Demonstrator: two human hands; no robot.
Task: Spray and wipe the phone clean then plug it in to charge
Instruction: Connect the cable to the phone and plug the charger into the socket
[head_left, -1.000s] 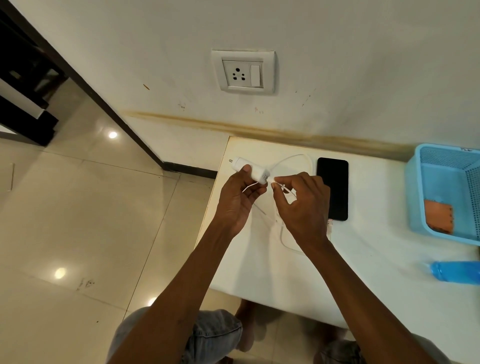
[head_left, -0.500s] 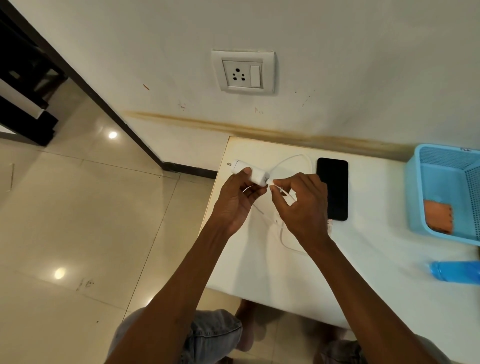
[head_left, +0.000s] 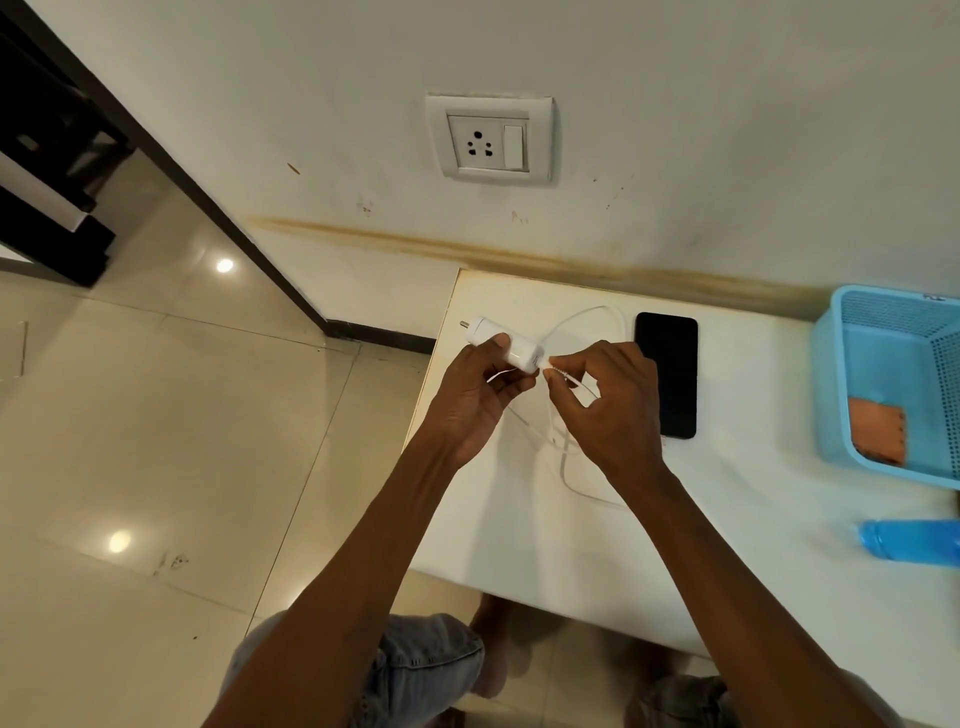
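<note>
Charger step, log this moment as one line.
left hand holds charger | right hand pinches cable end at it | phone on table, unplugged

Warm, even indoor light fills the scene, and the glossy cream floor tiles (head_left: 156, 415) throw back three small round glare spots from lamps overhead. Soft shadows of the arms fall on the white tabletop (head_left: 519, 530) towards the near edge, and the space under it is dim. The wide lens bends the dark door frame (head_left: 171, 171) and the wall edge outward, and the blue plastic bottle (head_left: 909, 540) at the right border looks smeared and soft.
</note>
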